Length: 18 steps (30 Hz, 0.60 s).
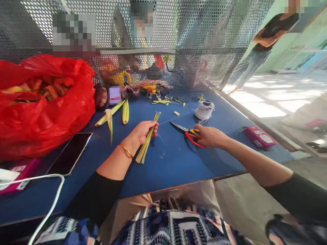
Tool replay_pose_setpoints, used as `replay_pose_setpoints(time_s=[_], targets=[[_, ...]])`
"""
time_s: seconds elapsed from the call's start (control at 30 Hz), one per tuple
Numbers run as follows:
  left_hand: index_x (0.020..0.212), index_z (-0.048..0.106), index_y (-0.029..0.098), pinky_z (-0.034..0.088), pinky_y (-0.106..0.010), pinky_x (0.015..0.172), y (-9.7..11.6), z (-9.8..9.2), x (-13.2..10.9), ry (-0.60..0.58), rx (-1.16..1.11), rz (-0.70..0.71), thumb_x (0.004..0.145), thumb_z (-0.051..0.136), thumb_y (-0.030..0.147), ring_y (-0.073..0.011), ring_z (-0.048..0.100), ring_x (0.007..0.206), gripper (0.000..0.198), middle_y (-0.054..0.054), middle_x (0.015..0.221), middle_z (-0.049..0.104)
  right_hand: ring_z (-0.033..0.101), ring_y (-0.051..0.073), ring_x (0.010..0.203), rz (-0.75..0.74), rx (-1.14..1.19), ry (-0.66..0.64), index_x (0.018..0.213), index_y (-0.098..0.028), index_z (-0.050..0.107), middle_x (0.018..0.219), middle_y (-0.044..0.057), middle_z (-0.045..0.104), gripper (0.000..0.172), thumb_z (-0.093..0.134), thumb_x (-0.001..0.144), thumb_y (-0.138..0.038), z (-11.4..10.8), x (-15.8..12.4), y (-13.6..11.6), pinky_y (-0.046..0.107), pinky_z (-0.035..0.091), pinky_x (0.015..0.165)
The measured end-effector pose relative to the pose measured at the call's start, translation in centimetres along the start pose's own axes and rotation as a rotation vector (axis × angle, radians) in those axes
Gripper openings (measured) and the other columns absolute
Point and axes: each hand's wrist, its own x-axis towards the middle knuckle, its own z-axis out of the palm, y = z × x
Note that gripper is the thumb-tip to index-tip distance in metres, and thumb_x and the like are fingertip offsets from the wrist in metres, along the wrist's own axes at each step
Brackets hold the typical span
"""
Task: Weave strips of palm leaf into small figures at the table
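Note:
My left hand (147,131) is closed around a bundle of pale green leaf strips (145,149), held at a slant above the blue table. A thin white thread (176,118) runs from this bundle to a spool of white string (204,109) at the right, and a loose thread end hangs below my fingers. My right hand (211,136) grips a pair of scissors (187,131) with red and yellow handles. Their blades point left toward the bundle and look closed, apart from the thread. Left of my left hand lie several folded green husk pieces (125,111).
A large red plastic bag (81,98) filled with plant pieces takes up the left side. Near it lies a phone (70,153), with a white cable (57,197) in front. A pink packet (260,137) sits at the right. Perforated metal panels (163,37) stand behind the table.

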Motion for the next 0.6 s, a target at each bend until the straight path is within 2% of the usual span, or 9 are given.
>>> replay_pose_setpoints(time_s=[0.1,0.17,0.27,0.33,0.4,0.47,0.6], targets=[[0.065,0.056,0.011,0.045,-0.018,0.039,-0.2,0.1,-0.1,0.007,-0.004,-0.004,0.091,0.042,0.006,-0.0053,0.047,0.038,0.03,0.002,0.053,0.051,0.06,0.018,0.063,-0.003,0.484,-0.189,0.115,-0.019,0.06,0.077,0.004,0.065,0.046,0.06,0.069,-0.022,-0.4,-1.6,1.5,0.026,0.04,0.054],[0.064,0.056,0.011,0.045,-0.018,0.039,-0.3,0.2,-0.1,0.008,-0.005,-0.006,0.091,0.043,0.006,-0.0055,0.046,0.037,0.03,0.002,0.053,0.051,0.053,0.012,0.052,0.027,0.845,-0.273,0.111,-0.019,0.06,0.071,0.0,0.061,0.045,0.064,0.066,-0.023,-0.6,-2.3,2.1,0.024,0.039,0.049],[0.063,0.056,0.011,0.045,-0.019,0.039,-0.3,0.2,-0.1,0.012,0.002,-0.009,0.09,0.044,0.006,-0.0059,0.046,0.037,0.03,0.001,0.052,0.051,0.041,0.007,0.043,0.132,1.269,-0.254,0.101,-0.017,0.062,0.064,-0.003,0.054,0.037,0.07,0.066,-0.028,-0.8,-2.7,2.4,0.021,0.035,0.04],[0.063,0.056,0.011,0.045,-0.019,0.039,-0.3,0.2,-0.1,0.016,0.007,-0.009,0.09,0.044,0.005,-0.0059,0.046,0.037,0.03,0.001,0.052,0.051,0.042,0.007,0.045,0.17,1.41,-0.263,0.094,-0.018,0.063,0.065,-0.002,0.053,0.028,0.068,0.074,-0.037,-0.9,-2.5,2.5,0.02,0.036,0.039],[0.063,0.056,0.011,0.045,-0.019,0.039,-0.3,0.2,-0.1,0.018,0.011,-0.008,0.09,0.044,0.005,-0.0058,0.045,0.037,0.03,0.002,0.052,0.05,0.047,0.008,0.049,0.156,1.476,-0.327,0.091,-0.019,0.063,0.069,-0.001,0.055,0.025,0.063,0.08,-0.041,-0.9,-2.1,2.5,0.019,0.039,0.041],[0.062,0.056,0.011,0.045,-0.019,0.039,-0.3,0.2,-0.1,0.019,0.015,-0.008,0.09,0.044,0.005,-0.0058,0.045,0.037,0.03,0.002,0.052,0.05,0.049,0.008,0.05,0.14,1.477,-0.367,0.089,-0.019,0.063,0.068,-0.001,0.055,0.023,0.062,0.083,-0.041,-0.9,-1.6,2.4,0.018,0.039,0.04],[0.063,0.057,0.011,0.045,-0.019,0.039,-0.3,0.2,-0.1,0.015,0.017,-0.009,0.089,0.044,0.005,-0.0061,0.045,0.037,0.029,0.001,0.053,0.051,0.043,0.007,0.042,0.167,1.45,-0.332,0.086,-0.018,0.062,0.061,-0.002,0.053,0.027,0.058,0.085,-0.045,-0.6,-0.4,1.5,0.017,0.032,0.033]])
